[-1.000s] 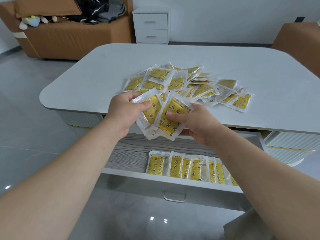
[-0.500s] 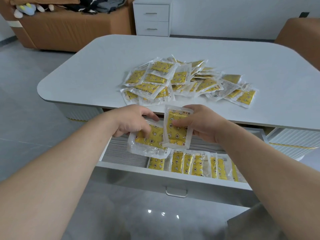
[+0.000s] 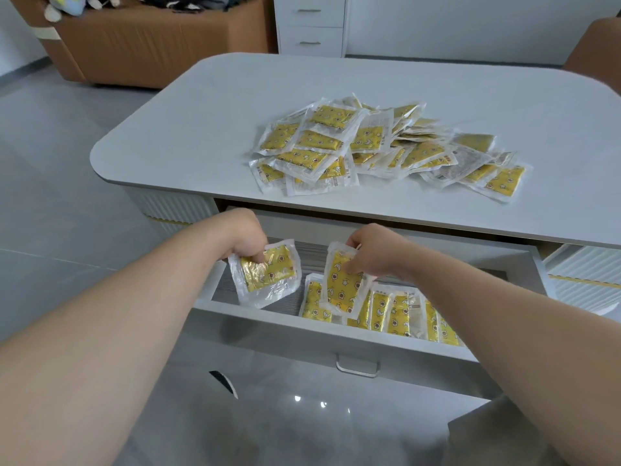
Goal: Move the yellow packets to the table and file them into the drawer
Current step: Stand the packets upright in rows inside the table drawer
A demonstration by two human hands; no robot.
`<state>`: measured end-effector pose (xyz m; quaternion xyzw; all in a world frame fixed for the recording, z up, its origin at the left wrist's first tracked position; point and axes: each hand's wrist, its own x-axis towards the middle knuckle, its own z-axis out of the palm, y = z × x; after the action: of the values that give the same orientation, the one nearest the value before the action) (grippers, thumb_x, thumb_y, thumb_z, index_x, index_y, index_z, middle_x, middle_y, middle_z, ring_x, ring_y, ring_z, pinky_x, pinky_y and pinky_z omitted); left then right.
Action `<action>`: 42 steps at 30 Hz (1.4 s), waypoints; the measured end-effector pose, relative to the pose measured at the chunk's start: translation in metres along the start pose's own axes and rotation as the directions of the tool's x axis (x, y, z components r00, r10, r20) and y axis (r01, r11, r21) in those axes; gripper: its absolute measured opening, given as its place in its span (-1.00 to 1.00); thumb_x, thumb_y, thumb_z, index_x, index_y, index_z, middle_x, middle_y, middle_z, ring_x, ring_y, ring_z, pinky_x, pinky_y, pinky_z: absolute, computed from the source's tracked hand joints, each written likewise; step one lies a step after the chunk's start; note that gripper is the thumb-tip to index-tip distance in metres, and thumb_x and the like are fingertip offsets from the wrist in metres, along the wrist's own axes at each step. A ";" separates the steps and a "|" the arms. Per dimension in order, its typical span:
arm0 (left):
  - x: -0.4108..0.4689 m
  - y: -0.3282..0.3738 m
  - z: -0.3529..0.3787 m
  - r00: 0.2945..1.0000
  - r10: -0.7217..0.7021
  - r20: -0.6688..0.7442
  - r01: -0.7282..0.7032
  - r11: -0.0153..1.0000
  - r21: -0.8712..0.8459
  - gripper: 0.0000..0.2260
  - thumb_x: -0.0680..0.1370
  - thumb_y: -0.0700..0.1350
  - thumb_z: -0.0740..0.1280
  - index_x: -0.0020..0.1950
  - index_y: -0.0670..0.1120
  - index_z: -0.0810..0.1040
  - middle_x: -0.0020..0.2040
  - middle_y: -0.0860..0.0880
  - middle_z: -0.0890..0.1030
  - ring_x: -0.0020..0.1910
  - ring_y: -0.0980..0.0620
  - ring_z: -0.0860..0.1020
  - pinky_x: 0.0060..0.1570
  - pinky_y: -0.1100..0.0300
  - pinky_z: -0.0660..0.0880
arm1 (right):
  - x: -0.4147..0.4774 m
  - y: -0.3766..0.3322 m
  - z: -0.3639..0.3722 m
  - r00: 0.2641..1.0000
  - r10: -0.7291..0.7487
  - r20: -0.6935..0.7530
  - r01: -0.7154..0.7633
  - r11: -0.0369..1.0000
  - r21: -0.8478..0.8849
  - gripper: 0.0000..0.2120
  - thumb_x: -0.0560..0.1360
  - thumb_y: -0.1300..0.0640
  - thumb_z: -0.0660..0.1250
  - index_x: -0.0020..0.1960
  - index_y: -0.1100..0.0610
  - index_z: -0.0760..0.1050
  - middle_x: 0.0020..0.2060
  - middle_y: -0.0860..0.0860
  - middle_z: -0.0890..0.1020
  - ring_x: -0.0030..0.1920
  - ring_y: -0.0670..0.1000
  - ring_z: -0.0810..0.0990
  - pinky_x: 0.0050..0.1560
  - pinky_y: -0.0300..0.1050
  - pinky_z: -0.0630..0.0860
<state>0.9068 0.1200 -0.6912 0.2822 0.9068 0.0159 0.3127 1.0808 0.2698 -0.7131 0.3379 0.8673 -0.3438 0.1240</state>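
Note:
A heap of yellow packets (image 3: 376, 146) in clear wrappers lies on the white table (image 3: 208, 129). Below its front edge the drawer (image 3: 329, 341) stands pulled out, with a row of yellow packets (image 3: 400, 314) standing on edge along its front right. My left hand (image 3: 245, 242) grips a small bunch of packets (image 3: 268, 274) over the drawer's left part. My right hand (image 3: 373, 252) pinches a single packet (image 3: 342, 287) by its top, its lower end at the left end of the filed row.
A brown sofa (image 3: 144, 45) with clothes and a toy stands at the back left, a white two-drawer cabinet (image 3: 309, 25) behind the table, a brown chair (image 3: 594, 45) at the far right. Grey tiled floor (image 3: 50, 163) surrounds the table.
Both hands have come down from the table edge into the open drawer. The two held lots have separated, left bunch to the left, right packet lowered to the row.

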 end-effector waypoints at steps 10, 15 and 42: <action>0.024 -0.030 0.021 0.985 -0.167 0.036 0.170 0.949 -0.266 -0.75 0.48 -0.36 0.47 0.13 -0.27 0.57 0.02 -0.25 0.65 0.02 -0.21 0.65 0.10 -0.14 0.62 | 0.039 -0.030 0.037 0.998 -0.052 0.034 0.054 0.997 -0.061 -0.74 0.54 0.29 0.35 0.23 0.22 0.55 0.05 0.12 0.65 0.02 0.12 0.64 -0.11 -0.09 0.60; 0.030 -0.037 0.019 0.980 -0.196 -0.011 0.185 0.941 -0.283 -0.89 0.54 -0.40 0.38 -0.10 -0.23 0.50 -0.17 -0.17 0.52 -0.22 -0.08 0.52 -0.01 -0.01 0.61 | 0.052 -0.032 0.057 0.996 -0.061 0.066 0.068 0.992 -0.105 -0.69 0.55 0.27 0.35 0.28 0.22 0.52 0.06 0.10 0.61 0.02 0.10 0.60 -0.21 -0.17 0.48; 0.049 -0.020 0.066 0.888 -0.251 0.385 0.346 0.917 -0.199 -0.72 0.59 -0.19 0.40 0.28 -0.19 0.53 0.14 -0.13 0.68 0.06 -0.09 0.65 0.21 -0.01 0.55 | 0.031 -0.027 0.063 0.986 -0.136 -0.095 0.066 0.846 -0.528 -0.83 0.59 0.11 0.32 0.17 0.08 0.48 0.09 0.07 0.51 -0.03 0.12 0.47 0.01 0.02 0.46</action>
<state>0.9029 0.1191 -0.7761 0.0926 0.8586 0.0363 0.5029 1.0385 0.2282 -0.7594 0.2666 0.9508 -0.0785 0.1370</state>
